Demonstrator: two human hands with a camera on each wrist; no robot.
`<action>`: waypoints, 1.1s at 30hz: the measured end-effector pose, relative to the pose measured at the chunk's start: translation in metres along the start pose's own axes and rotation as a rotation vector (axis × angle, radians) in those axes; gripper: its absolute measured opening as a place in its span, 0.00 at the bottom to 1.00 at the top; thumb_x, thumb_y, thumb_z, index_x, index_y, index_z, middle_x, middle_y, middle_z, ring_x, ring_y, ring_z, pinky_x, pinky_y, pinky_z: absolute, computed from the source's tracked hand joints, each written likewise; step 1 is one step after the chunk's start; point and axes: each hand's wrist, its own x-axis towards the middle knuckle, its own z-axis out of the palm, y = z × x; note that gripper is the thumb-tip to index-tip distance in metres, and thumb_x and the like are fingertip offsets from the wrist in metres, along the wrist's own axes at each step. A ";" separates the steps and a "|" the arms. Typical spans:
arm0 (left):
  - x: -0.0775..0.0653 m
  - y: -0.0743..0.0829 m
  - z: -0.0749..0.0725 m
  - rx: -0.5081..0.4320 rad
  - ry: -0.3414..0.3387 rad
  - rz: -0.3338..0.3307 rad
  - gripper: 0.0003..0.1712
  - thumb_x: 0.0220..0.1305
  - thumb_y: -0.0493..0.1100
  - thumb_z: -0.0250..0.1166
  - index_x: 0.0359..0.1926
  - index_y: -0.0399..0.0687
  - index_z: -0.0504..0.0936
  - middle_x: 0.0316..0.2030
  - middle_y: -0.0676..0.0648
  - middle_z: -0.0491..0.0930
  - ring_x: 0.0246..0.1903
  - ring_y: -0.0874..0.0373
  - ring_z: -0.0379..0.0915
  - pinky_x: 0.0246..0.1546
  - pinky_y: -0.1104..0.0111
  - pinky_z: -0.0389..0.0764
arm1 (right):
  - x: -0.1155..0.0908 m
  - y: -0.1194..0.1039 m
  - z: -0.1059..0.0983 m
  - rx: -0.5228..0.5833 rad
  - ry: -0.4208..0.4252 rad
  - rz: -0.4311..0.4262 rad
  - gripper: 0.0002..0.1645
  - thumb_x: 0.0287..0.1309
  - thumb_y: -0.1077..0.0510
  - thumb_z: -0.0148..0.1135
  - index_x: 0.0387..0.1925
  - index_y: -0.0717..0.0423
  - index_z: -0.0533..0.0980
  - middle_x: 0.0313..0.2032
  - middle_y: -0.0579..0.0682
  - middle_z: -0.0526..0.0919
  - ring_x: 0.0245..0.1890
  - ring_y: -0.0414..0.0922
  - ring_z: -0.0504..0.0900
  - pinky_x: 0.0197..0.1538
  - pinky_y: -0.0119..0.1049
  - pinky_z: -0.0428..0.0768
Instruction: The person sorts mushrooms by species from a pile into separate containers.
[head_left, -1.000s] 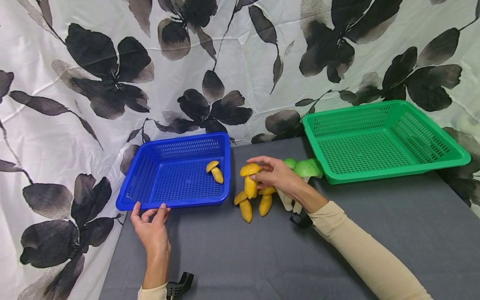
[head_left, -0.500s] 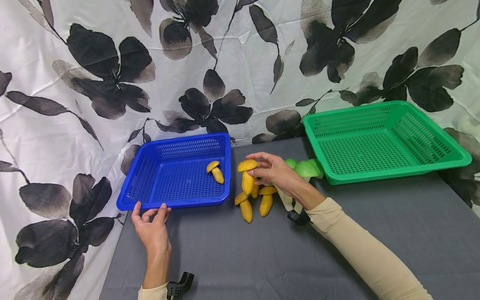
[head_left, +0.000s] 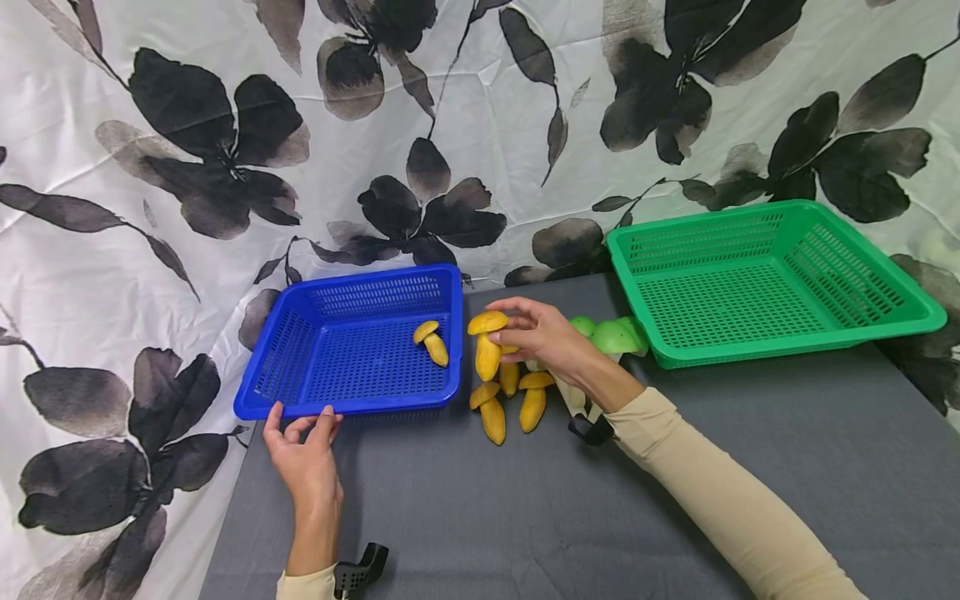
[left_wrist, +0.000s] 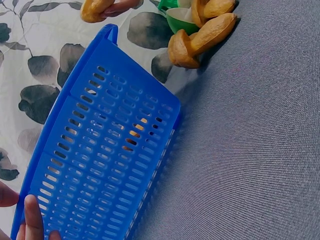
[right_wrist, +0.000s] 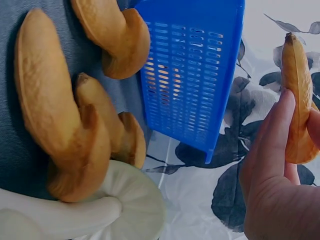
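Observation:
My right hand (head_left: 546,340) pinches a yellow toy mushroom (head_left: 487,350) by its stem, raised beside the right wall of the blue basket (head_left: 258,379). In the right wrist view the held mushroom (right_wrist: 296,90) appears well apart from the others. My left hand (head_left: 306,454) grips the basket's front rim, with fingertips on both sides of it in the left wrist view. Inside the basket lies one yellow mushroom (head_left: 435,346). Several more, such as this yellow mushroom (head_left: 491,417), lie on the table below my right hand. Green-capped mushrooms (head_left: 615,336) with pale stems are partly hidden behind that hand.
A green basket (head_left: 795,333) stands at the back right, close beside the green mushrooms. Grey cloth covers the table (head_left: 480,517). Behind it hangs a white curtain (head_left: 525,125) with dark flowers.
My right hand has moved slightly up and left with the yellow mushroom, toward the blue basket. The left hand has stayed at the rim.

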 end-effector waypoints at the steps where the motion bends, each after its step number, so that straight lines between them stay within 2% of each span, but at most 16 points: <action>1: 0.000 0.000 0.000 0.001 -0.001 -0.001 0.46 0.64 0.31 0.69 0.76 0.50 0.54 0.42 0.41 0.69 0.33 0.55 0.85 0.43 0.70 0.87 | 0.001 -0.001 0.001 0.003 0.000 0.002 0.30 0.62 0.60 0.71 0.65 0.50 0.73 0.56 0.58 0.80 0.49 0.53 0.85 0.56 0.57 0.83; 6: 0.000 0.001 0.000 0.004 -0.007 -0.004 0.46 0.65 0.32 0.69 0.76 0.50 0.53 0.42 0.41 0.68 0.33 0.57 0.85 0.44 0.71 0.87 | 0.003 -0.005 0.003 0.013 -0.019 0.002 0.33 0.63 0.61 0.71 0.67 0.53 0.71 0.57 0.59 0.79 0.49 0.53 0.85 0.57 0.59 0.81; 11: 0.000 0.001 0.000 -0.002 -0.014 -0.001 0.46 0.65 0.33 0.69 0.76 0.52 0.53 0.43 0.42 0.68 0.34 0.55 0.85 0.45 0.70 0.87 | 0.005 -0.007 0.007 0.006 -0.024 -0.002 0.32 0.64 0.61 0.70 0.67 0.52 0.71 0.57 0.58 0.80 0.49 0.52 0.85 0.57 0.58 0.82; 18: -0.001 0.000 -0.001 0.002 -0.010 0.005 0.46 0.65 0.32 0.69 0.76 0.52 0.53 0.42 0.41 0.68 0.34 0.55 0.85 0.45 0.69 0.87 | 0.011 -0.012 0.012 0.006 -0.035 -0.001 0.30 0.64 0.60 0.70 0.65 0.48 0.73 0.57 0.57 0.80 0.50 0.51 0.86 0.54 0.52 0.85; 25: -0.001 0.001 -0.001 0.003 -0.011 0.003 0.46 0.65 0.32 0.69 0.76 0.52 0.53 0.43 0.41 0.68 0.33 0.57 0.84 0.44 0.70 0.87 | 0.018 -0.013 0.016 0.038 -0.044 -0.008 0.29 0.64 0.62 0.69 0.65 0.50 0.73 0.57 0.57 0.81 0.51 0.51 0.85 0.51 0.48 0.87; 33: 0.000 0.000 -0.001 0.006 -0.013 0.006 0.46 0.65 0.32 0.69 0.76 0.53 0.53 0.43 0.42 0.68 0.34 0.57 0.85 0.45 0.71 0.87 | 0.023 -0.016 0.022 0.054 -0.057 -0.021 0.29 0.64 0.63 0.68 0.65 0.50 0.73 0.57 0.57 0.81 0.51 0.51 0.85 0.53 0.50 0.86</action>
